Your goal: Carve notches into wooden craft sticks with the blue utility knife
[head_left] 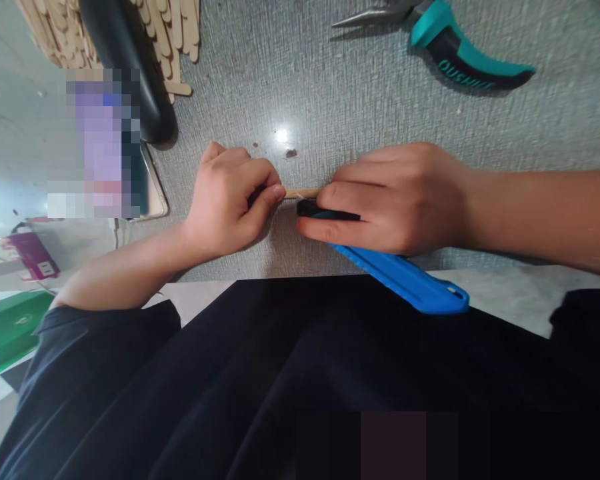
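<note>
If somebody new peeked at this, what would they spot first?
Probably the bright blue cutter, slanting down from the right grip just right of the middle. Next might come the teal-and-black pliers at the top right and the heap of wooden sticks at the top left. In the middle, the left grip pinches a thin wooden strip.

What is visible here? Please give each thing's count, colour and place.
Thin stick: one, light brown, centre
Utility knife: one, blue and black, centre-right
Pliers: one pair, teal and black, top right
Flat sticks: many, pale wood, top left
Long object: one, black, among flat sticks
Phone: one, pale-edged, left
Cables: several, mostly pale, left
Socket box: one, purple, far left
Large object: one, green, lower left
Table: one, grey, underneath
Shirt: one, dark, bottom
Left hand: one, bare, pinching thin stick
Right hand: one, bare, gripping knife
</note>
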### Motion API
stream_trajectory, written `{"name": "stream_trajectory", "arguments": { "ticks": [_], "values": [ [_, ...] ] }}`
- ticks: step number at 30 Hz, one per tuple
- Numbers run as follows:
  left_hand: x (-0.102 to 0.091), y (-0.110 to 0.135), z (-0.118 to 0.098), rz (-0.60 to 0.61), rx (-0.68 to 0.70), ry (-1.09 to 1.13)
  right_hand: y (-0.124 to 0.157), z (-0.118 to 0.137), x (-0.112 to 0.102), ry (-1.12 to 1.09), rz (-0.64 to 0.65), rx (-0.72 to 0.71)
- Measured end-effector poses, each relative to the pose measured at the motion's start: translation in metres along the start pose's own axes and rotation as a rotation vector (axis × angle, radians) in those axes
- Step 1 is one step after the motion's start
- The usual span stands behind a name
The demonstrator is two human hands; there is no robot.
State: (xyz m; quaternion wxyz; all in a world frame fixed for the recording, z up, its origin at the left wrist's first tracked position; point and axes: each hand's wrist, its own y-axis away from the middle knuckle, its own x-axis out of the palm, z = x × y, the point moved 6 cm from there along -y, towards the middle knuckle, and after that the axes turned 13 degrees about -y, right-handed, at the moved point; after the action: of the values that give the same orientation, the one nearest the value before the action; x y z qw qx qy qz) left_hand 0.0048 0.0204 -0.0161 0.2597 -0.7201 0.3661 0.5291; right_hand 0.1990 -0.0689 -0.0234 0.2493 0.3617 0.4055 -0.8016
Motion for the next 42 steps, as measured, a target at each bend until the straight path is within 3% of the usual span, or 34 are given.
{"name": "stream_trajectory", "arguments": {
  "ticks": [3,8,13,16,21,26,31,35,39,42],
  "values": [
    [0.002,0.001,0.001,0.024,0.001,-0.003,-0.003,0.001,0.0,0.046,0.029,-0.052],
    [0.0,0.003,0.0,-0.039,0.036,-0.025,-0.009,0.006,-0.012,0.095,-0.064,-0.101],
    [0.001,0.003,-0.001,0.002,0.011,-0.027,-0.009,0.004,-0.007,0.046,0.035,-0.064],
    [0.0,0.003,-0.001,-0.033,0.014,-0.017,-0.006,-0.001,-0.006,-0.036,0.022,0.001],
    [0.0,0.004,-0.003,-0.128,0.072,-0.023,-0.006,-0.003,-0.003,-0.056,0.13,0.038],
    [0.0,0.004,-0.002,-0.116,0.047,-0.025,-0.005,-0.004,-0.004,-0.072,0.057,0.056],
    [-0.001,0.003,-0.003,-0.114,0.069,-0.017,-0.007,0.003,-0.01,0.039,0.01,-0.065],
    [-0.001,0.003,-0.001,-0.144,0.085,-0.021,-0.011,0.004,-0.017,0.041,-0.017,-0.082],
    [0.0,0.003,-0.001,-0.093,0.071,-0.046,-0.006,-0.001,-0.006,0.045,0.082,-0.011],
    [0.001,0.002,0.0,-0.021,0.002,-0.043,0.001,-0.005,-0.001,-0.017,0.021,0.029]
  ]
}}
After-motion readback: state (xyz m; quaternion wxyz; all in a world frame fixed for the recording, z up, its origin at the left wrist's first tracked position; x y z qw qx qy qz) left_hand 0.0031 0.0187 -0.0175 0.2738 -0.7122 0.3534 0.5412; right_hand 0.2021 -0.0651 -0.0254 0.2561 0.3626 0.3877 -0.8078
